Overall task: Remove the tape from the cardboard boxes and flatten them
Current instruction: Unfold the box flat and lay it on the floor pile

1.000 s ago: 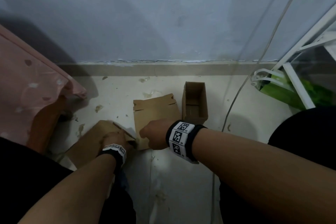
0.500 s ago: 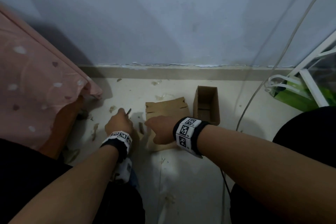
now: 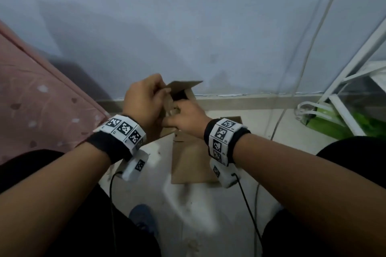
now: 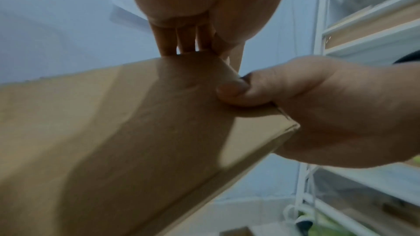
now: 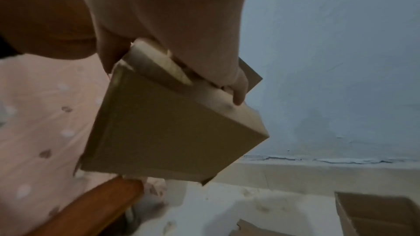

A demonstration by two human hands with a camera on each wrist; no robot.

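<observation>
A small brown cardboard box [image 3: 183, 86] is held up in the air in front of the wall. My left hand [image 3: 146, 98] grips its left side, with the fingers [image 4: 181, 42] curled over the top edge of the box [image 4: 136, 141]. My right hand [image 3: 184, 117] grips the near right corner, its thumb [image 4: 234, 89] pressed on the edge. In the right wrist view the box [image 5: 170, 132] hangs below my right hand [image 5: 181, 24], and a shiny strip of tape [image 5: 159, 65] runs along its top. A flattened cardboard piece [image 3: 192, 165] lies on the floor below.
An open cardboard box [image 5: 375, 216] stands on the floor behind my right wrist. A pink bedspread [image 3: 41, 100] over a wooden bed frame [image 5: 90, 209] is at the left. A white rack [image 3: 344, 110] with a green bag [image 3: 334, 125] is at the right; a cable [image 3: 309, 52] hangs along the wall.
Both hands have risen from the floor. The left hand took the box from the left, and now both hands hold it up. The flattened piece stays on the floor.
</observation>
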